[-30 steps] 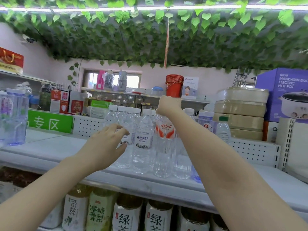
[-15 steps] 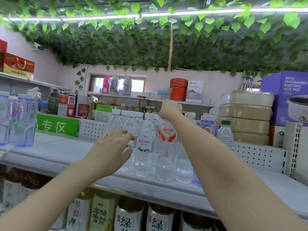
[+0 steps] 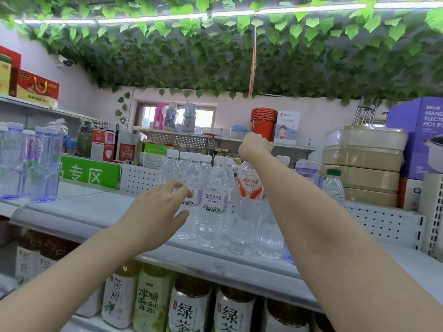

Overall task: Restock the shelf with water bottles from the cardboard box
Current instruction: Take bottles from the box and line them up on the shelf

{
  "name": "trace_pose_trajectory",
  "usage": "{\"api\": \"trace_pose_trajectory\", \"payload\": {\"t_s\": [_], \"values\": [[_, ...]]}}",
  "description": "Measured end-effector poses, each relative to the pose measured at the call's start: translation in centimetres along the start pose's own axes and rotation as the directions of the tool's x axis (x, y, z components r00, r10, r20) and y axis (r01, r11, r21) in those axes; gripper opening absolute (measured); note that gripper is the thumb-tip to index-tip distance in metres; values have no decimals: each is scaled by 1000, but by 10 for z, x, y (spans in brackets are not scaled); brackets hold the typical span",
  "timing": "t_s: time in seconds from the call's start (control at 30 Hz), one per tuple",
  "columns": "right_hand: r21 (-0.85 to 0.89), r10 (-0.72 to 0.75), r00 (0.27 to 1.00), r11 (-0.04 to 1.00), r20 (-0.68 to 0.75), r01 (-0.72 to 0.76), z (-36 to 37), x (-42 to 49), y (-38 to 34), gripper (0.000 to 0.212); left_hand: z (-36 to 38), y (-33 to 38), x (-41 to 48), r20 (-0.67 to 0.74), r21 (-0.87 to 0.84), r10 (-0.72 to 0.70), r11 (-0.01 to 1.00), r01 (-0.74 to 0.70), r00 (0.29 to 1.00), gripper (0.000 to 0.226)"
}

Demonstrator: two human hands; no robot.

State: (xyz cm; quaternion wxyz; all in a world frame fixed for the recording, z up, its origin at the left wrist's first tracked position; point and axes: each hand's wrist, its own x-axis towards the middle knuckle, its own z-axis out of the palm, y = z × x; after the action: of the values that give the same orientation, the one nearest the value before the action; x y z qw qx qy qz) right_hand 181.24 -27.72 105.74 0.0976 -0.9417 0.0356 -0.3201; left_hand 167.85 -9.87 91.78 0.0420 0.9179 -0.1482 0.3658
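Several clear water bottles [image 3: 214, 202] with white caps stand clustered on the white shelf [image 3: 100, 212]. Among them is a red-labelled bottle [image 3: 249, 185]. My right hand [image 3: 254, 146] reaches over that bottle and curls down around its top; its cap and my fingertips are hidden. In front of the cluster's left side, my left hand [image 3: 158, 216] has its fingers spread, fingertips at the nearest bottle's label. The cardboard box is out of view.
Tall purple-tinted bottles [image 3: 36, 164] stand at the shelf's left end. Beige stacked containers [image 3: 362, 164] and a purple hot pot box [image 3: 422, 135] sit at the right. Tea bottles [image 3: 153, 305] fill the shelf below. A perforated back panel [image 3: 383, 224] runs behind.
Both hands keep their places against the bottles. The view has shifted slightly, so the shelf sits a little lower and further right in frame.
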Motion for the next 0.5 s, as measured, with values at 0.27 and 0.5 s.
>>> {"api": "trace_pose_trajectory", "payload": {"t_s": [0.27, 0.5], "values": [[-128, 22, 999, 992, 48, -16, 1, 2, 5, 43, -4, -8, -3, -18, 19, -4, 1000, 5, 1000, 37], [-249, 5, 995, 968, 98, 20, -10, -7, 5, 43, -3, -8, -5, 1, 29, -7, 1000, 7, 1000, 38]]}}
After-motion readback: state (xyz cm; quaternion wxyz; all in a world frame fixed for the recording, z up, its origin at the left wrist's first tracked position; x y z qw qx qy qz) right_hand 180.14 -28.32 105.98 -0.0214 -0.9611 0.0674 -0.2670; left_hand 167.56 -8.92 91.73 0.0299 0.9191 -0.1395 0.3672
